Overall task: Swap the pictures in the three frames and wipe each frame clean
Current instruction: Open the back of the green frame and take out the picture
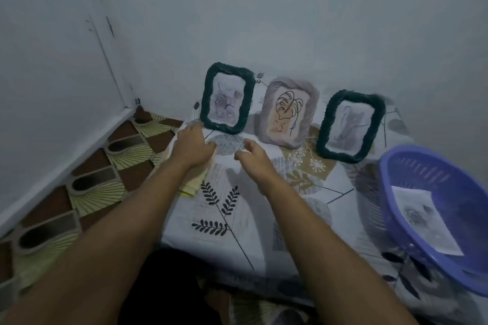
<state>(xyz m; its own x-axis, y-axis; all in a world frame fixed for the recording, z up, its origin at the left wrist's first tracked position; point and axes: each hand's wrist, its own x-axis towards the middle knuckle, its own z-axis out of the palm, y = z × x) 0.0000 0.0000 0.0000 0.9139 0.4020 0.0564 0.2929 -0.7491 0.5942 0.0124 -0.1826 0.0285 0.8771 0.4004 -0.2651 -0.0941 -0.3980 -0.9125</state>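
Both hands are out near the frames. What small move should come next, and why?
Probably take the left green frame by its lower edge and lift it down: the left hand is at its bottom corner, the right hand hovers just below it, and it stands upright with its picture inside.

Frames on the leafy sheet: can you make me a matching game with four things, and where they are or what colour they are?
Things:
1. middle frame
2. basket
3. loose picture
4. yellow cloth

Place or colour:
A. lies in the basket
B. purple
C. partly under the left hand
D. stands between the left green frame and the right green frame

Pairs: 1-D, 2-B, 3-A, 4-C.
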